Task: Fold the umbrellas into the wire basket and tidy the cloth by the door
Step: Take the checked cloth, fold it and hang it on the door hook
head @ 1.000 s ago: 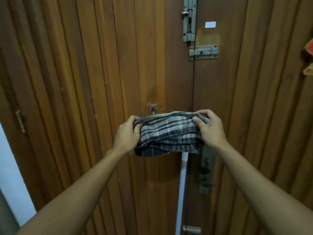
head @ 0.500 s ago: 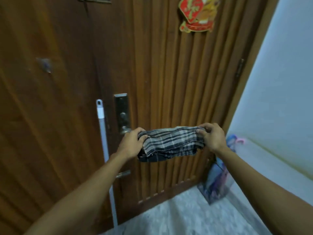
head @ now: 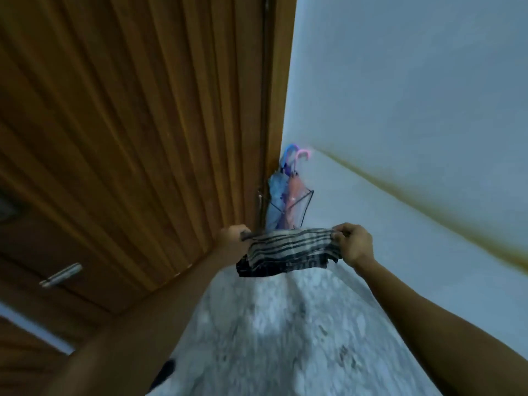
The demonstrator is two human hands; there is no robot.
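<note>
A folded grey-and-dark plaid cloth (head: pixel 288 251) hangs stretched between both my hands, above the floor. My left hand (head: pixel 233 240) pinches its left end and my right hand (head: pixel 354 242) pinches its right end. Just beyond the cloth, in the corner between door and wall, a dark wire basket (head: pixel 303 208) stands on the floor. Folded umbrellas stand in it: a blue one (head: pixel 277 185) and a pink-orange one (head: pixel 294 184), with curved handles sticking up. The basket's lower part is hidden behind the cloth. The view is motion-blurred.
A ribbed wooden door (head: pixel 143 124) fills the left side, with a metal bolt (head: pixel 61 275) low on it. A pale wall (head: pixel 414 95) rises on the right. Speckled grey floor (head: pixel 285 338) lies below my arms.
The view has swung right and down from the door's middle to the corner. Both hands have carried the cloth along, and it now hangs in front of the basket with the umbrellas.
</note>
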